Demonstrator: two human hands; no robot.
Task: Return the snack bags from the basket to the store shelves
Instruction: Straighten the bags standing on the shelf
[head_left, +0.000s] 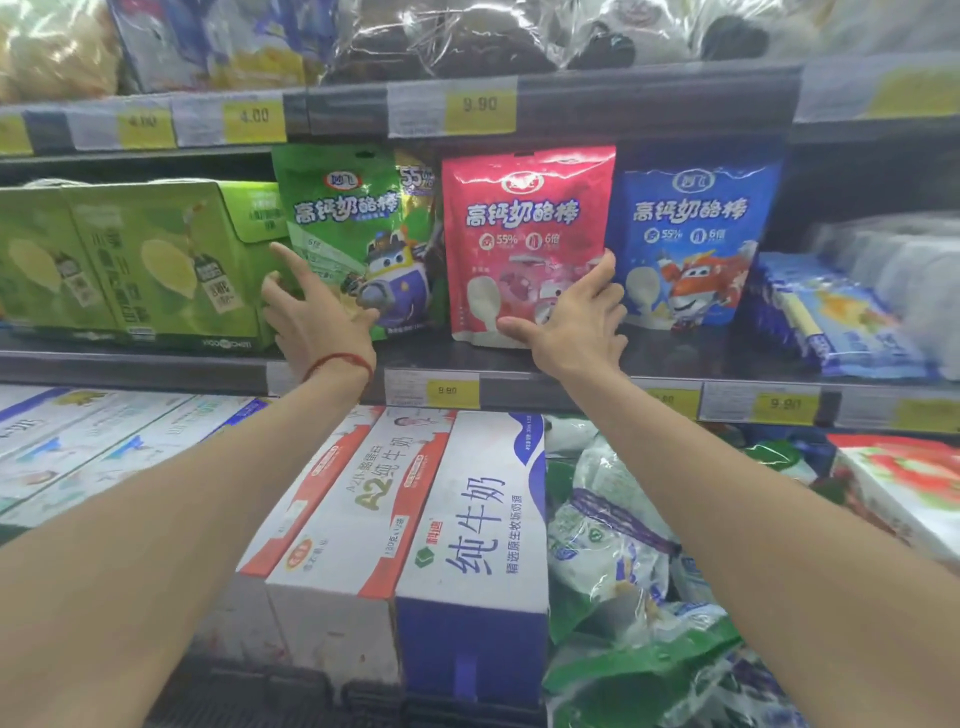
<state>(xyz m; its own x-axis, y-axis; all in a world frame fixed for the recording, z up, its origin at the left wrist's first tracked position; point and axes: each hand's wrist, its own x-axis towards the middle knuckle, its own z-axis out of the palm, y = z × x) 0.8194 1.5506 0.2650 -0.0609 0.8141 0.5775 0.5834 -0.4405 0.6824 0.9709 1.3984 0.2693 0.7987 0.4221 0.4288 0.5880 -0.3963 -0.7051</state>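
Three snack bags stand upright on the middle shelf (675, 358): a green bag (353, 218), a red bag (524, 218) and a blue bag (691, 223). My left hand (317, 317) is open with fingers spread, its fingertips at the green bag's lower left edge. My right hand (576, 317) is open against the red bag's lower right part, thumb under the bag's bottom and fingers along its right side. Neither hand is closed around a bag. The basket is out of view.
Green drink cartons (130, 260) stand left of the green bag. Blue packets (831, 317) lie at the right. White milk boxes (457, 519) and plastic-wrapped bags (613, 545) fill the lower shelf. Yellow price tags (480, 106) line the shelf edges.
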